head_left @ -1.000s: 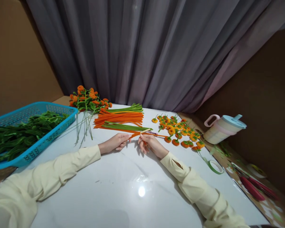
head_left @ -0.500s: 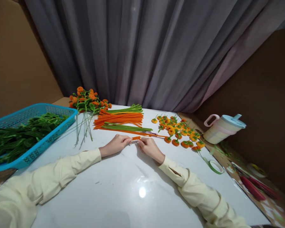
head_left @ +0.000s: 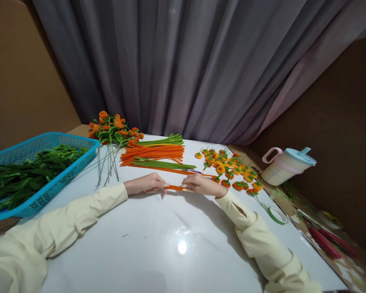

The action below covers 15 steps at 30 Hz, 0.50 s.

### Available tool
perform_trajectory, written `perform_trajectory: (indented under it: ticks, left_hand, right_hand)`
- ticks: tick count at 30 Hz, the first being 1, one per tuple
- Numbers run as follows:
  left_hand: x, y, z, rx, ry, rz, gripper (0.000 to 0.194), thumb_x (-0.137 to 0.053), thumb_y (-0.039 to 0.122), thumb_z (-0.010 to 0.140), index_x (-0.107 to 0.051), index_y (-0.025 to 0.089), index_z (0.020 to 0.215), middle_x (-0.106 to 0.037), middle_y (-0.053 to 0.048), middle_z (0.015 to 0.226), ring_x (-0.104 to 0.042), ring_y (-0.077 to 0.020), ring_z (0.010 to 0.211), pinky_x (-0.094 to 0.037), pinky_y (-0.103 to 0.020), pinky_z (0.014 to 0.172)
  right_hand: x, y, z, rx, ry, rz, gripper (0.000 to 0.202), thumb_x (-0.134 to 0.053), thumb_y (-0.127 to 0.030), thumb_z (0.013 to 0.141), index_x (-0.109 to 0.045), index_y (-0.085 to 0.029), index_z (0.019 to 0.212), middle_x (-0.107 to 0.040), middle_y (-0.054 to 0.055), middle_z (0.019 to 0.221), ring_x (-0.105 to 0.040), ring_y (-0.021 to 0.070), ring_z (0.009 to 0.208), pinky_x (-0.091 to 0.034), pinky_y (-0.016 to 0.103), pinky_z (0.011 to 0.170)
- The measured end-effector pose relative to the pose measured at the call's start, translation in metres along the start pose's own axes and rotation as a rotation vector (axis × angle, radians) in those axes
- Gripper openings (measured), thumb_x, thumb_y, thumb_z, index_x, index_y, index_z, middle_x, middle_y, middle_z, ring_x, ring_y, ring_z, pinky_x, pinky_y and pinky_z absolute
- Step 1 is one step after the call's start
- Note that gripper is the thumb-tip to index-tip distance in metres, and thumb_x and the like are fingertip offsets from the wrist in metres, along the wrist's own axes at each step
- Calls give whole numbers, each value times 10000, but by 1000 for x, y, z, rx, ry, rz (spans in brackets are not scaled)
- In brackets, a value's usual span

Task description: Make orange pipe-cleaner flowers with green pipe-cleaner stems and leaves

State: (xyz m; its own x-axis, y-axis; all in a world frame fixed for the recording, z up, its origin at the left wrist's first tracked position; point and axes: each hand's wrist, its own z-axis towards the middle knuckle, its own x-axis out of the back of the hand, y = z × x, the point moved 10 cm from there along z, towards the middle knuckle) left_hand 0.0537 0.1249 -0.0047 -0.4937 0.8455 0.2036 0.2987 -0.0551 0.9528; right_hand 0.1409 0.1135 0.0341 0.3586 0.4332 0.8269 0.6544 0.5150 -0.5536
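Over the white table, an orange pipe cleaner (head_left: 174,187), wound in a tight coil, stretches level between my hands. At its left end my left hand (head_left: 147,184) pinches it between thumb and fingertips. My right hand (head_left: 203,185) is closed on the other end, where a thin pale stick (head_left: 188,190) shows under the fingers. The stick's length inside the coil is hidden. Just beyond my hands lie a bundle of orange pipe cleaners (head_left: 152,153) and some green pipe cleaners (head_left: 164,164). Small orange and yellow flower heads (head_left: 221,168) are spread behind my right hand.
A blue basket (head_left: 64,174) of green leaves stands left. Orange flowers on stems (head_left: 117,127) lie at the back left. To the right are green tape (head_left: 278,215), a lidded cup (head_left: 288,167) and red-handled pliers (head_left: 325,243). A grey curtain (head_left: 177,73) hangs behind.
Both hands have come slightly nearer to me with the coil. My right hand has shifted right and turned flatter, and more of the coil's front shows.
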Motion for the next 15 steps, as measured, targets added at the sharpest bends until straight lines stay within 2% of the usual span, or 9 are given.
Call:
perform_trajectory:
  ticks: [3, 7, 9, 12, 15]
  left_hand:
    - [0, -6, 2, 8, -49, -161, 354, -560, 464, 789, -610, 120, 726, -186, 99, 407, -115, -44, 346, -68, -220, 357]
    - [1, -11, 5, -7, -81, -208, 352, -584, 456, 768, -604, 109, 713, -166, 104, 425, -107, -39, 351, -69, -210, 342]
    - [6, -12, 6, -18, -24, -189, 373, -571, 489, 757, -578, 120, 706, -160, 106, 439, -109, -43, 363, -91, -202, 339]
    - [14, -11, 6, -39, 110, -140, 406, -474, 556, 781, -517, 155, 739, -152, 110, 453, -105, -57, 376, -117, -195, 343]
    - [15, -8, 5, -59, 228, -69, 421, -381, 568, 821, -496, 166, 771, -158, 111, 432, -116, -70, 374, -131, -201, 358]
  right_hand:
    - [0, 8, 0, 8, -6, 195, 327, -403, -353, 902, -561, -140, 711, -514, 2, 608, -450, 102, 578, -377, 222, 596]
    - [-14, 15, 1, -14, -34, 453, 401, -457, -474, 854, -553, -130, 672, -529, 4, 571, -437, 82, 498, -373, 208, 507]
    - [-21, 20, 3, -46, 6, 569, 417, -445, -514, 839, -554, -131, 716, -552, 10, 563, -390, 69, 423, -323, 199, 417]
    - [-23, 30, 9, -106, 171, 705, 424, -390, -544, 834, -526, -144, 801, -560, 11, 575, -325, 64, 373, -198, 189, 332]
    - [-23, 37, 10, -167, 322, 765, 427, -339, -533, 841, -505, -151, 745, -433, -43, 449, -236, 61, 343, -124, 194, 322]
